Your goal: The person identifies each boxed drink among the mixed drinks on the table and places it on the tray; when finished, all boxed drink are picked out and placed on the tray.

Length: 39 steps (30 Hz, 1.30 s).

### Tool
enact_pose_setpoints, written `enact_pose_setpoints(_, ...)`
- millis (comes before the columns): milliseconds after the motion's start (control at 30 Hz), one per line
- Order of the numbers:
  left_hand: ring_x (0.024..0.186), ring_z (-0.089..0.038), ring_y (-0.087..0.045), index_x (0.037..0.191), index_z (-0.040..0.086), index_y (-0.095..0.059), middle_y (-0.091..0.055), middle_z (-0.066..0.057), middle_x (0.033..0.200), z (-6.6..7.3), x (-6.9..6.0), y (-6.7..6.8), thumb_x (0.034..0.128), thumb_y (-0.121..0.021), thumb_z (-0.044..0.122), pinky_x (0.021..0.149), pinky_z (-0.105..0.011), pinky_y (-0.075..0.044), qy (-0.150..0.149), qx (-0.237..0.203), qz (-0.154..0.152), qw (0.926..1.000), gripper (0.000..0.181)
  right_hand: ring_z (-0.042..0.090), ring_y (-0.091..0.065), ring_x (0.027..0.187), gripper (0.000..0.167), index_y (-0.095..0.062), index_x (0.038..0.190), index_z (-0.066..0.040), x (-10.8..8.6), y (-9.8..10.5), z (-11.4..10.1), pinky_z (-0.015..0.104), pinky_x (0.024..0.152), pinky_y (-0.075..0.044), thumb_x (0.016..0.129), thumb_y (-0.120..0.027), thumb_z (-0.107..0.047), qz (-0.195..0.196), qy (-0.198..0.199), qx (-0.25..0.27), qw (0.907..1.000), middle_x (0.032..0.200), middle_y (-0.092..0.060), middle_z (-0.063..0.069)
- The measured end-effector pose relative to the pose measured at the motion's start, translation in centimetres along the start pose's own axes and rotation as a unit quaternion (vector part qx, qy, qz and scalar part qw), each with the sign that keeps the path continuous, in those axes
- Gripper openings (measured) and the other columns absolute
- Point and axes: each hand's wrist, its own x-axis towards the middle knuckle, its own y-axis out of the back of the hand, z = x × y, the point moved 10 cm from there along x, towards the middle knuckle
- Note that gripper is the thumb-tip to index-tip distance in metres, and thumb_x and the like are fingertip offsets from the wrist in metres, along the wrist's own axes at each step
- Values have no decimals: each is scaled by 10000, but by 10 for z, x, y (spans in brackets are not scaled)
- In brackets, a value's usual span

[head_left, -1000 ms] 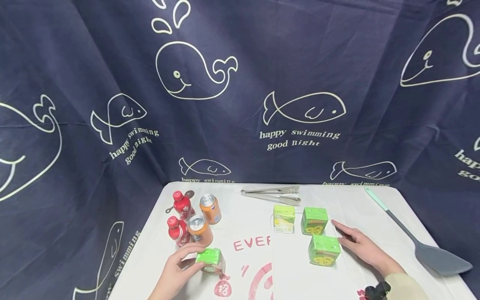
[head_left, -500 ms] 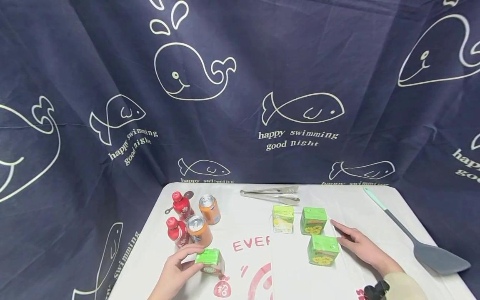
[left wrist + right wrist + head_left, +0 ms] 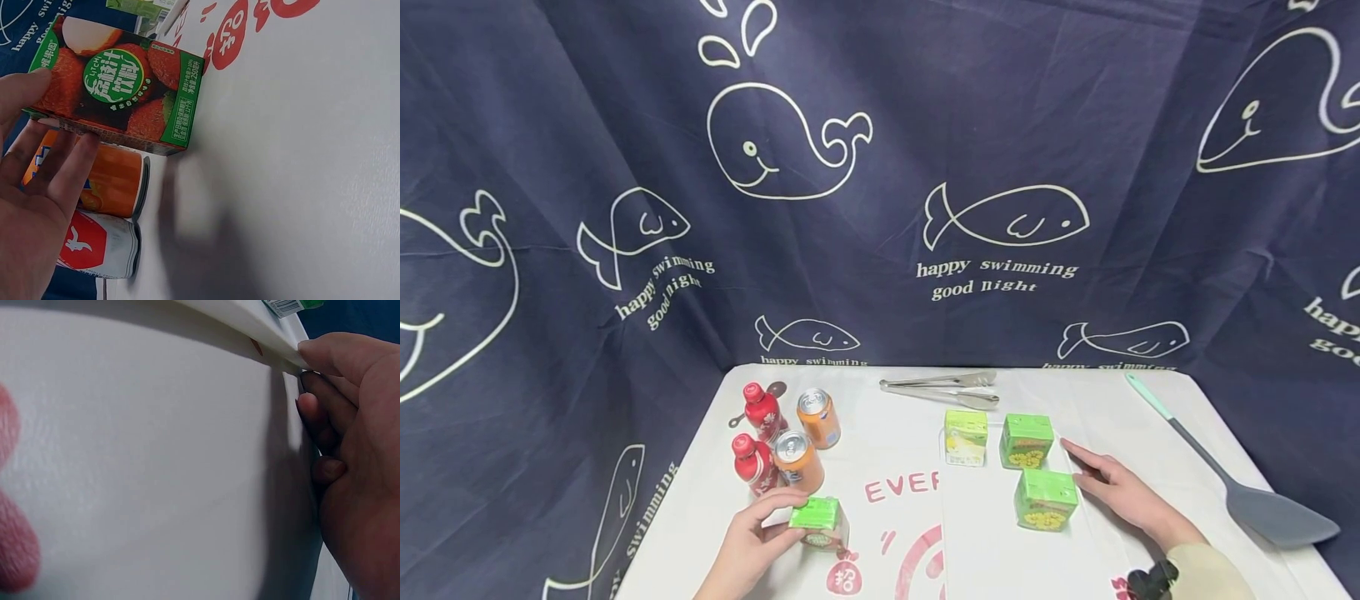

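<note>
My left hand [image 3: 748,533] pinches a green litchi juice carton [image 3: 119,81] between thumb and fingers, at the table's front left. In the left wrist view its strawberry-red litchi picture faces the camera, and the fingers lie beneath it. My right hand [image 3: 1123,496] is at the right edge of a flat white board or tray [image 3: 985,533], thumb on the edge and fingers curled below it in the right wrist view. Two green juice cartons with yellow pictures, a rear one [image 3: 1027,442] and a front one [image 3: 1047,500], stand beside that hand. A paler carton [image 3: 966,437] stands to their left.
Two red bottles [image 3: 763,412] and two orange cans [image 3: 820,418] stand at the left, with a small spoon [image 3: 777,389] behind. Metal tongs [image 3: 940,388] lie at the back. A grey spatula [image 3: 1273,512] lies along the right side. A dark blue curtain [image 3: 880,167] hangs behind.
</note>
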Motion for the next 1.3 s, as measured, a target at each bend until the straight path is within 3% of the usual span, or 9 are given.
enact_pose_setpoints(433, 1213, -119, -632, 1193, 3, -720, -618, -321, 1263, 0, -1, 1, 849, -803, -58, 857, -443, -616, -43, -117, -12, 9999, 360, 520, -395, 1408, 628, -415, 1591, -51, -1, -1, 0, 617, 1137, -349, 1051, -617, -299, 53, 59, -92, 9999, 1566, -427, 280)
enact_pose_setpoints(833, 1207, -104, -632, 1169, 33, -740, -665, -222, 1267, -3, 1, 3, 837, -828, -19, 857, -426, -618, 252, -34, 86, 9996, 348, 540, -343, 1425, 664, -362, 1615, -58, 0, -3, 5, 680, 1154, -300, 1054, -605, -318, -77, -217, 95, 9997, 1581, -375, 306)
enact_pose_setpoints(1100, 1200, -115, -634, 1178, -12, -727, -658, -245, 1250, 4, 1, 1, 835, -815, -62, 837, -428, -624, -73, -12, 30, 10000, 357, 539, -324, 1440, 662, -366, 1609, -50, 0, -3, 3, 658, 1161, -300, 1057, -603, -327, -83, -217, 82, 9997, 1591, -369, 297)
enact_pose_setpoints(1300, 1192, -118, -639, 1181, -2, -731, -666, -212, 1251, 8, 4, -4, 840, -818, -46, 825, -439, -625, -123, -105, 7, 9999, 354, 538, -321, 1442, 652, -368, 1608, -48, 0, -2, 3, 652, 1160, -305, 1061, -600, -315, -82, -187, 33, 9998, 1602, -359, 294)
